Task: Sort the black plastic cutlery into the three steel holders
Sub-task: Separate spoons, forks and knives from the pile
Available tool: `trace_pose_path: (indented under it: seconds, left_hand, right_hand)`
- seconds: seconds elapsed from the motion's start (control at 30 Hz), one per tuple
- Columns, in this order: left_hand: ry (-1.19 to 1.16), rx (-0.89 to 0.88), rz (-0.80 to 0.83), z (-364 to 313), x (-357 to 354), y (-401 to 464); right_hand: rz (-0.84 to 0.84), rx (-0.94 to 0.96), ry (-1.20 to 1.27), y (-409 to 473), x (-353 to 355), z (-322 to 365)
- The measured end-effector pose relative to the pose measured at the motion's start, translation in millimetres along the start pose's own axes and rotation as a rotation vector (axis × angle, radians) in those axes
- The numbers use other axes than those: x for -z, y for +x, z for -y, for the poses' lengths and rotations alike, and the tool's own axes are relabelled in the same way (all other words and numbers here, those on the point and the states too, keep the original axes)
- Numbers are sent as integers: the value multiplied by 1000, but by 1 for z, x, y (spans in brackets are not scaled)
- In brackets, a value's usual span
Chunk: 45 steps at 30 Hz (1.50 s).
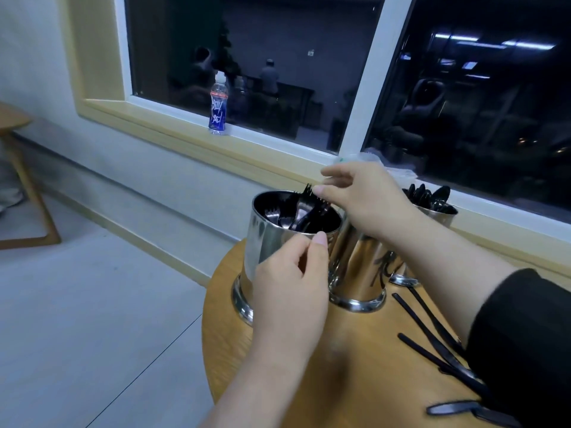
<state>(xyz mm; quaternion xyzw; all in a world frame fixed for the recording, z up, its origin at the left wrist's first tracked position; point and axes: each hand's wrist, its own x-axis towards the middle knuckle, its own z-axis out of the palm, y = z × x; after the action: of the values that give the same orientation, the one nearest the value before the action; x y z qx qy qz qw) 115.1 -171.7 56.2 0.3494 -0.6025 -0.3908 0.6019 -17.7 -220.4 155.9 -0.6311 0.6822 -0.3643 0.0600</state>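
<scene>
1. While the right hand (364,199) reaches over the fork holder (278,242), its thumb and forefinger appear to pinch a black fork (309,196) at the rim; grip partly hidden, so judged, not certain.
2. Fork: tines up, long axis near upright, handle down inside the fork holder among other forks.
3. Left hand (290,288) sits against the near wall of the fork holder, fingers curled, thumb up by the rim; seems to steady it, but whether it actually grips: cannot tell.
4. Middle holder (358,273) stands just right of the fork holder, contents hidden by the right forearm. Spoon holder (438,211) further right, by the window sill.
5. Loose cutlery (432,344) lies on the round wooden surface (355,350), near-right of the fork holder, long axes running toward the wearer. Right hand nearer to it.
6. Bottle (218,106) on sill, well left of the fork holder.
</scene>
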Motion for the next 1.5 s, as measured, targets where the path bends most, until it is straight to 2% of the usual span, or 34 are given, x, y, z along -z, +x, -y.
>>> trace_pose_path:
  seconds: [0.07,0.17,0.23,0.43,0.57,0.7,0.83,0.97,1.2,1.4,1.5]
  left_hand:
    - [26,14,28,3,-3,-1]
    - [49,18,69,6,-10,-5]
    - [65,-15,125,4,-18,-12]
    - [169,-95,391,1,-64,-49]
    - [398,-150,612,-2,-109,-72]
    - [597,-198,771,-5,-157,-80]
    - [639,-219,780,8,-197,-73]
    - [809,-274,793,29,-215,-57]
    - [1014,-233,960,45,-218,-45]
    - [852,-272,888,43,-219,-46]
    - [648,-273,765,35,-220,-51]
  right_hand:
    - [-35,27,-15,-8,4,-6]
    - [-204,71,-35,-31,29,-17]
    - [-258,71,-29,-59,52,-33]
    - [-244,-119,-140,-170,120,-130]
    - [-227,-281,-234,-242,146,-189]
    - [-232,-332,-232,-278,154,-227]
    - [-214,-313,-242,-272,158,-250]
    - [-159,-287,-254,-242,158,-260]
    - [192,-251,-428,-220,127,-268]
    - [162,-206,-428,-221,123,-269]
    - [69,-154,-370,-220,121,-268]
